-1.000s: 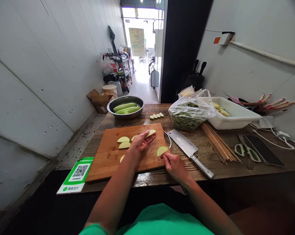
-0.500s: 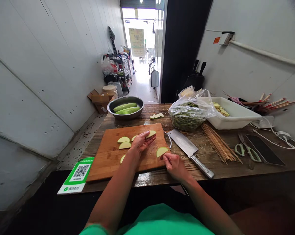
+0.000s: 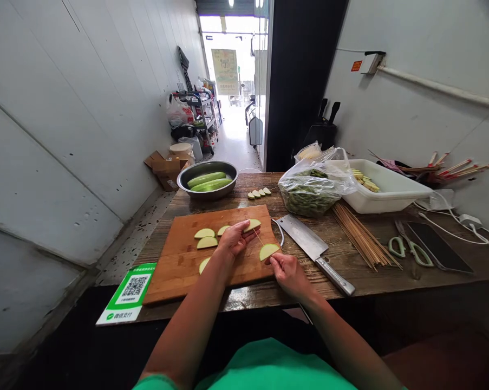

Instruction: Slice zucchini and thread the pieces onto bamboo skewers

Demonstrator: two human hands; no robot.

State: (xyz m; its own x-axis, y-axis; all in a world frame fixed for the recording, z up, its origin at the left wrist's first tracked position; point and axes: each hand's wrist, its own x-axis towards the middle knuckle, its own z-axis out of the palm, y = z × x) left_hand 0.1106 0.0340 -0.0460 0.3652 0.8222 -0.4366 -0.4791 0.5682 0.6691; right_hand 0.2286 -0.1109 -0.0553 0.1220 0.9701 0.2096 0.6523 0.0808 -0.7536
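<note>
My left hand (image 3: 236, 238) is closed on a half-round, pale green squash slice (image 3: 252, 225), above the right part of the wooden cutting board (image 3: 179, 271). In my right hand (image 3: 285, 271) is a thin skewer (image 3: 258, 236) that carries a second half-round slice (image 3: 268, 251) close to the fingers. The skewer's far end points at the slice in my left hand; whether it has entered that slice I cannot tell. Several more half slices (image 3: 207, 242) lie on the board, one partly hidden by my left forearm.
A cleaver (image 3: 305, 238) and a bundle of skewers (image 3: 362, 235) lie right of the board, then scissors (image 3: 410, 249) and a phone (image 3: 439, 249). Behind stand a bowl (image 3: 181, 181) with squash, a skewered row of slices (image 3: 259, 193), a bag of greens (image 3: 313, 189) and a white tub (image 3: 402, 197).
Both hands stay in nearly the same place. The slice in my left hand has shifted very slightly to the right, and the camera view has moved a little.
</note>
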